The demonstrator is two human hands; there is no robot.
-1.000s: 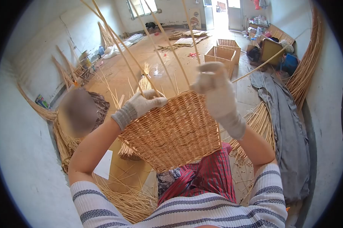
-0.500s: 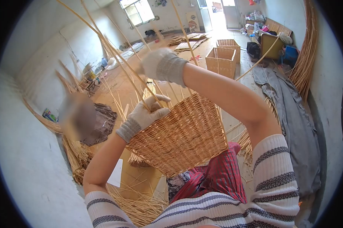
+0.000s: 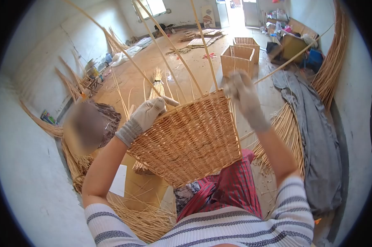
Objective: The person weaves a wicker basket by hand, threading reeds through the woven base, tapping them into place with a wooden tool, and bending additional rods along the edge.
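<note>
A partly woven wicker basket [image 3: 190, 138] rests tilted over my lap, with several long stakes [image 3: 175, 51] rising from its upper edge. At the left end of that edge, my gloved left hand [image 3: 146, 114] is closed, fingers over the rim and thumb along it. My right hand [image 3: 245, 101], also gloved, is beside the upper right corner of the basket, smeared by motion. Whether it touches the corner or holds a strand, I cannot tell. A red checked cloth [image 3: 239, 181] covers my lap under the basket.
Two finished box baskets [image 3: 239, 64] stand ahead. Willow rods [image 3: 282, 136] and a grey cloth [image 3: 317, 164] lie to my right; a tall rod bundle [image 3: 332, 61] leans on the wall. Left, another person [image 3: 85, 127] is close by. Loose strands [image 3: 142, 220] cover the floor near me.
My right hand has swung down and right, from above the stakes to the basket's upper right corner. My left hand now wraps the rim, away from the stake it was touching.
</note>
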